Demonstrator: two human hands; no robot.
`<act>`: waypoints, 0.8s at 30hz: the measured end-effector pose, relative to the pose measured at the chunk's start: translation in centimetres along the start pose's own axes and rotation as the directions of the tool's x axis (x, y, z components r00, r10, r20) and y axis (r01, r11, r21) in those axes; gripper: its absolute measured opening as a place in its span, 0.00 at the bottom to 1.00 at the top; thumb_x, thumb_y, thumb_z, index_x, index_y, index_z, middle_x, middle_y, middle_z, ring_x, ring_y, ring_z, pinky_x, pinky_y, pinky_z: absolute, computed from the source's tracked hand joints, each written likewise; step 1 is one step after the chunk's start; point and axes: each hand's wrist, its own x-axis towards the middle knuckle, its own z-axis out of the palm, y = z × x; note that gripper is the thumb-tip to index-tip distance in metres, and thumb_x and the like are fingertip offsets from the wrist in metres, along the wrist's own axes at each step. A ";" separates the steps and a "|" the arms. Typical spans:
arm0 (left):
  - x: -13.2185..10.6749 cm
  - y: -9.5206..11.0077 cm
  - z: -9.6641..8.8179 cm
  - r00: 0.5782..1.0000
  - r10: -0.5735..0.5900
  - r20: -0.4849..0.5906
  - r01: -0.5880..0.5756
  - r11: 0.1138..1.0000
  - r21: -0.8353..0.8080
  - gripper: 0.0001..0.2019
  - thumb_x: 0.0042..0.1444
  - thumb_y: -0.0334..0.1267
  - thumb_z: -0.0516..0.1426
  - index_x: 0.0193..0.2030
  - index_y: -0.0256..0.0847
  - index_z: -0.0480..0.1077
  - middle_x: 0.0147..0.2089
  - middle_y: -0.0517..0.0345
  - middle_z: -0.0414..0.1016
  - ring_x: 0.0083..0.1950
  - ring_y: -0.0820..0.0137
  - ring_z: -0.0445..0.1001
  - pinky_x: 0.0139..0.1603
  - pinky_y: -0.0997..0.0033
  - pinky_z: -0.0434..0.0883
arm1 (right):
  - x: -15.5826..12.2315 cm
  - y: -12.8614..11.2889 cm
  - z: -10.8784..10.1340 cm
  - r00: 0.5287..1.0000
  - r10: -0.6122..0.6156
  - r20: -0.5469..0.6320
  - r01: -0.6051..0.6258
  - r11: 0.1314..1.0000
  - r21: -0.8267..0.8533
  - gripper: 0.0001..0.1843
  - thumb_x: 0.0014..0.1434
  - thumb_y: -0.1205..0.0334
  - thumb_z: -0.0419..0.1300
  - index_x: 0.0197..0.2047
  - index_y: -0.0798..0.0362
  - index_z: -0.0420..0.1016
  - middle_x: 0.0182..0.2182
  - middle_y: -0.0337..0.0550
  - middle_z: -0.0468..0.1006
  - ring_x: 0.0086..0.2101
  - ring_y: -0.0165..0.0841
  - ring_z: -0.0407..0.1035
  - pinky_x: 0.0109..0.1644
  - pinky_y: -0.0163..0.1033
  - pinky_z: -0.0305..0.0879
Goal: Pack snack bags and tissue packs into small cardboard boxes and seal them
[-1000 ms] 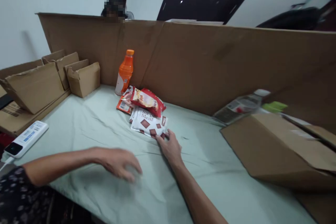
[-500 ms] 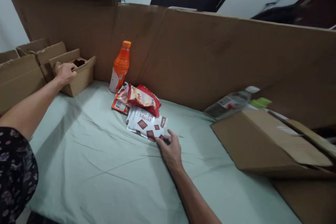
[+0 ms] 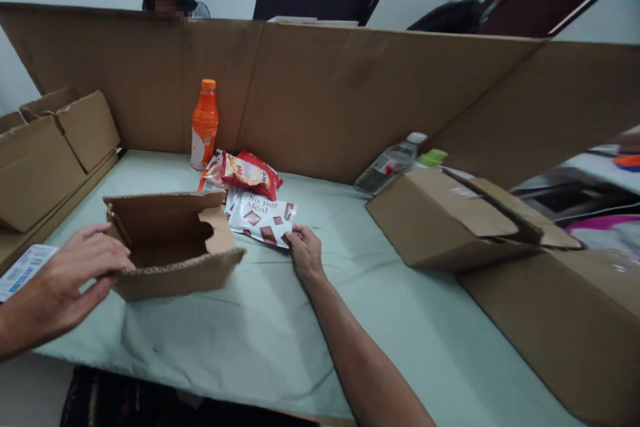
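Pale green cloth covers the surface [image 3: 280,340], with a cardboard wall [image 3: 350,93] behind it. The left hand [image 3: 75,273] now grips the side of a small open box [image 3: 170,247], brought from the stacked boxes [image 3: 45,153] at the left edge to the front. The right hand [image 3: 305,253] has stayed on the near corner of the white packet [image 3: 263,217]; whether it is pinching or just pressing, I can't tell. Box and packet sit just apart. Open cloth lies between the right arm and the bigger box [image 3: 440,220].

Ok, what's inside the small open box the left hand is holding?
The small box shows only bare cardboard walls and shadow inside. Its front wall hides the floor, so anything lying low there cannot be seen.
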 end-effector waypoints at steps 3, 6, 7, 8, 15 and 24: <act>0.0 3.1 0.6 0.996 0.063 0.067 -0.061 0.997 -0.039 0.25 0.59 0.26 0.52 0.53 0.61 0.76 0.42 0.71 0.84 0.44 0.67 0.83 0.68 0.55 0.74 | -0.4 -0.1 -3.0 0.998 -0.017 0.066 0.025 0.993 -0.117 0.15 0.46 0.49 0.57 0.30 0.51 0.75 0.22 0.40 0.77 0.26 0.37 0.72 0.33 0.42 0.69; 0.2 4.4 0.9 0.991 0.116 0.071 -0.114 0.993 -0.040 0.23 0.59 0.25 0.51 0.52 0.57 0.76 0.43 0.68 0.84 0.45 0.68 0.84 0.70 0.56 0.73 | -0.6 -0.6 -7.1 0.996 -0.060 0.072 0.078 0.958 -0.275 0.13 0.45 0.51 0.58 0.29 0.50 0.76 0.27 0.44 0.81 0.31 0.41 0.74 0.39 0.47 0.72; 0.3 4.5 1.0 0.989 0.130 0.064 -0.128 0.991 -0.038 0.22 0.59 0.25 0.51 0.51 0.55 0.75 0.43 0.67 0.85 0.46 0.68 0.84 0.70 0.57 0.74 | -0.5 -0.9 -8.1 0.994 -0.085 0.062 0.100 0.940 -0.327 0.14 0.46 0.51 0.58 0.32 0.50 0.78 0.31 0.47 0.83 0.34 0.44 0.75 0.42 0.50 0.72; 0.3 4.5 1.1 0.989 0.141 0.047 -0.140 0.989 -0.039 0.22 0.58 0.24 0.51 0.51 0.54 0.75 0.43 0.66 0.85 0.46 0.68 0.84 0.69 0.57 0.74 | -0.3 -1.4 -8.8 0.992 -0.115 0.055 0.128 0.919 -0.373 0.16 0.47 0.51 0.58 0.35 0.50 0.79 0.35 0.50 0.84 0.37 0.46 0.76 0.46 0.53 0.72; -0.9 4.0 1.6 0.988 0.128 0.085 -0.130 0.992 0.009 0.22 0.56 0.24 0.54 0.52 0.53 0.74 0.42 0.64 0.84 0.48 0.63 0.83 0.71 0.50 0.71 | 4.5 -7.8 -1.3 0.901 -0.341 0.267 0.432 0.738 -0.518 0.26 0.53 0.59 0.63 0.56 0.51 0.77 0.62 0.55 0.75 0.62 0.52 0.66 0.65 0.59 0.61; -1.6 4.8 2.1 0.997 0.068 0.036 -0.070 0.996 0.058 0.19 0.57 0.23 0.54 0.48 0.48 0.75 0.38 0.62 0.82 0.45 0.62 0.80 0.67 0.49 0.70 | 9.4 -12.6 7.0 0.931 -0.246 0.270 0.354 0.787 -0.505 0.16 0.56 0.69 0.60 0.48 0.58 0.79 0.49 0.62 0.82 0.54 0.54 0.71 0.58 0.55 0.64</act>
